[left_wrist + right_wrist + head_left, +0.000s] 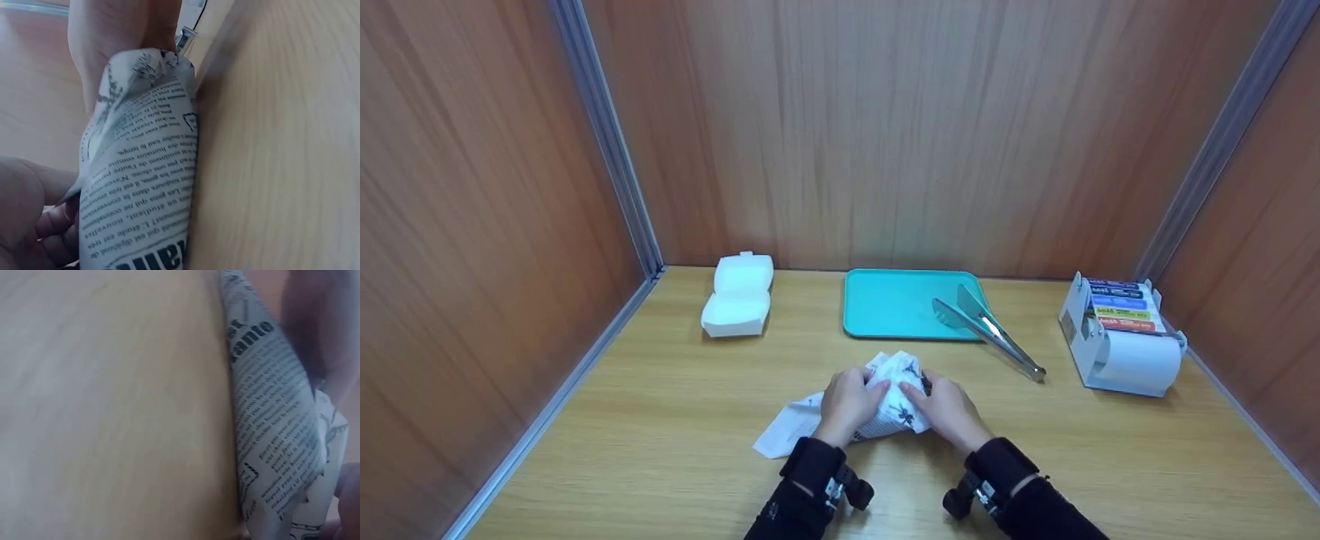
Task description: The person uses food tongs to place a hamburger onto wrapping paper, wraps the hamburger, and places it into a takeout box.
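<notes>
The left hand (849, 405) and right hand (954, 412) are gripping a printed paper (901, 390) from either side, the fingers of both clamping on it. The paper is bulging between them at the near middle of the desk (660, 435), one end spreading out past the left hand. Beyond it, tongs (1002, 339) are lying across the edge of a turquoise tray (885, 304). An open box (737, 300) is sitting left of the tray, a dispenser (1140, 360) right.

From my paper bundle (901, 394): lane at 11 o'clock between white box (739, 296) and tray (889, 304); tray blocks 12, tongs (1011, 349) 2
</notes>
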Action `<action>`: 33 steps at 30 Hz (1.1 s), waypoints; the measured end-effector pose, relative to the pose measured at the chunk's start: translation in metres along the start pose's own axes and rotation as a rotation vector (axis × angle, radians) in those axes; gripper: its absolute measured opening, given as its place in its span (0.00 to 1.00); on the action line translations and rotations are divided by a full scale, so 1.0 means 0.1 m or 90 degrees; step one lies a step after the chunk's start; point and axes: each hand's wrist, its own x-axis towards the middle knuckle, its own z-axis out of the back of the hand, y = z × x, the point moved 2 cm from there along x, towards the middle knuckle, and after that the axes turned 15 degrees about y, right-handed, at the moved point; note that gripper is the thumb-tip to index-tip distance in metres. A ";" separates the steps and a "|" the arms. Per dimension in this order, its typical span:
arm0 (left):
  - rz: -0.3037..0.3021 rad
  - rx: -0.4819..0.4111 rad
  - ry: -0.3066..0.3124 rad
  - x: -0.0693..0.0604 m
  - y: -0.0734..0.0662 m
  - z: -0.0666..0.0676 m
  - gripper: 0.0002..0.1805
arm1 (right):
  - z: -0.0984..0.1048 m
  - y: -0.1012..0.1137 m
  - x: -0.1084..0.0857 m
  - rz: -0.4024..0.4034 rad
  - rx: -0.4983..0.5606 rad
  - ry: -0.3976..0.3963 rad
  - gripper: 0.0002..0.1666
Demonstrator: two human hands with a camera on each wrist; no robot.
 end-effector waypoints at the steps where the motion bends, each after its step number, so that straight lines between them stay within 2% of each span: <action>1: -0.007 -0.007 0.004 0.00 0.01 0.00 0.17 | 0.02 0.00 0.01 -0.002 0.018 0.009 0.38; 5: -0.027 -0.027 0.022 -0.02 0.01 0.00 0.23 | 0.06 -0.01 0.05 0.004 0.077 0.033 0.42; 8: -0.030 -0.038 0.035 -0.02 0.01 0.01 0.24 | 0.08 -0.02 0.06 0.015 0.092 0.034 0.41; 12: -0.038 -0.059 0.051 -0.02 0.02 0.02 0.21 | 0.10 -0.01 0.05 0.041 0.094 0.040 0.40; 15: -0.062 -0.055 0.049 -0.02 0.03 0.02 0.22 | 0.09 0.01 0.05 0.064 0.084 0.055 0.40; 19: -0.082 -0.051 0.047 -0.03 0.04 0.02 0.23 | 0.08 0.04 0.04 0.066 0.060 0.084 0.41; 25: -0.079 -0.071 0.058 -0.06 0.05 0.04 0.20 | 0.05 0.07 0.04 0.039 0.067 0.104 0.42; 30: -0.075 -0.103 0.070 -0.07 0.08 0.07 0.21 | 0.01 0.07 0.03 0.036 0.082 0.117 0.42; 33: -0.059 -0.135 0.083 -0.06 0.11 0.08 0.23 | -0.01 0.09 0.01 0.047 0.068 0.112 0.40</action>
